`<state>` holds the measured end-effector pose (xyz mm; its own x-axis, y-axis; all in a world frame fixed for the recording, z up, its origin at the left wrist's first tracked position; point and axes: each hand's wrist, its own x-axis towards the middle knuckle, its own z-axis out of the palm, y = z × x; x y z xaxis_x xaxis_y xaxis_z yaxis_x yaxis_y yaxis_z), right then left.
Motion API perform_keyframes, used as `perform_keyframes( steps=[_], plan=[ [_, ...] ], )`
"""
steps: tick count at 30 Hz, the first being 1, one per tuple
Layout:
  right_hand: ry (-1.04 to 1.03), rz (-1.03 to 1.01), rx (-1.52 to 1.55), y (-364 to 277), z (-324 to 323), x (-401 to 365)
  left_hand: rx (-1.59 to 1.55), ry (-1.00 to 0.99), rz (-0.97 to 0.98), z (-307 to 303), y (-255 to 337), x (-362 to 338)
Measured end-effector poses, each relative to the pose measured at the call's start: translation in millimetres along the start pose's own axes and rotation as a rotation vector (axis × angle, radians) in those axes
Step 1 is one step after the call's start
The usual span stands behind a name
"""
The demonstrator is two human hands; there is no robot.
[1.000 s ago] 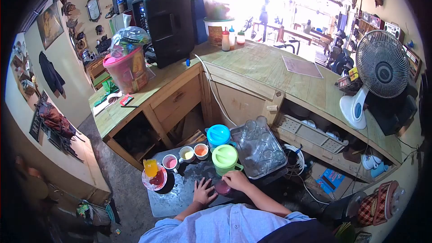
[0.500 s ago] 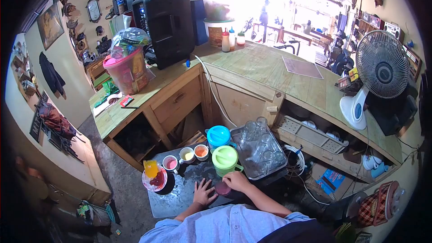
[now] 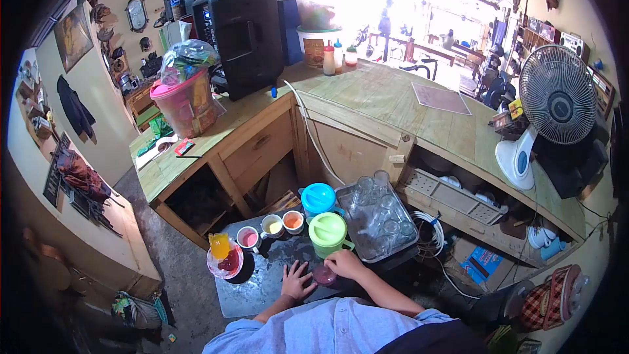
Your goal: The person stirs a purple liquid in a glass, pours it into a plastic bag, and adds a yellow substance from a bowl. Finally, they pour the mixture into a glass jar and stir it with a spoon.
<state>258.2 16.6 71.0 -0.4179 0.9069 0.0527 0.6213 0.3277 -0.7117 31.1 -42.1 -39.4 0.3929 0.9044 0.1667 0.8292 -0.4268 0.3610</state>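
Observation:
Flat on the grey tabletop (image 3: pixel 252 292), my left hand (image 3: pixel 298 280) lies with its fingers spread, fingertips close to a round container of dark reddish-purple contents (image 3: pixel 324 276). Over the right rim of that container, my right hand (image 3: pixel 342 264) is closed in a pinch; I cannot tell what is between its fingers. Just beyond stands a lidded green pitcher (image 3: pixel 327 233), with a lidded blue pitcher (image 3: pixel 319 198) behind it. White cups hold pink (image 3: pixel 248 238), pale yellow (image 3: pixel 272 226) and orange (image 3: pixel 293 221) contents.
A metal tray (image 3: pixel 373 252) of clear glasses (image 3: pixel 388 208) sits right of the pitchers. At the left edge, a plate (image 3: pixel 213 267) carries red contents beside a yellow-orange container (image 3: pixel 219 245). Wooden counters (image 3: pixel 255 145) surround the front; a fan (image 3: pixel 557 101) stands at right.
My right hand has shifted very slightly at the container, and the surface of the purple contents looks different. My left hand stays in place.

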Motion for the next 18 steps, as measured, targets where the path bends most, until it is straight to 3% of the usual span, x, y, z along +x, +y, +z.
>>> perform_keyframes(
  steps=[2,4,5,7,11,13,14,16,18],
  plan=[
    [-0.09,-0.008,-0.062,2.8,2.7,-1.1,0.006,-0.006,0.004,1.2,-0.6,-0.8],
    [0.103,0.0,0.135,-6.0,0.9,-0.5,0.014,-0.009,0.008,-0.2,-1.6,0.7],
    [0.103,-0.001,0.136,-6.0,-0.7,0.3,0.018,-0.01,0.008,-0.6,-1.4,0.7],
    [0.003,-0.011,-0.091,-3.8,-2.0,-1.8,0.019,-0.014,0.007,0.9,-0.7,-1.0],
    [-0.032,-0.016,0.078,-2.3,0.2,-1.3,0.037,-0.021,0.003,1.0,-0.7,0.1],
    [0.109,0.01,0.092,-5.2,0.7,-2.0,0.018,0.0,0.007,-0.9,0.7,0.5],
    [0.108,0.011,0.091,-4.6,-0.7,-2.9,0.023,-0.013,0.001,-1.7,1.1,0.5],
    [-0.107,-0.007,0.008,-1.7,-4.0,-2.4,0.029,-0.025,-0.003,0.2,-0.3,-0.4],
    [-0.003,0.01,0.04,-3.1,1.3,-1.6,0.015,-0.011,0.008,1.8,-1.5,0.2]
  ],
)
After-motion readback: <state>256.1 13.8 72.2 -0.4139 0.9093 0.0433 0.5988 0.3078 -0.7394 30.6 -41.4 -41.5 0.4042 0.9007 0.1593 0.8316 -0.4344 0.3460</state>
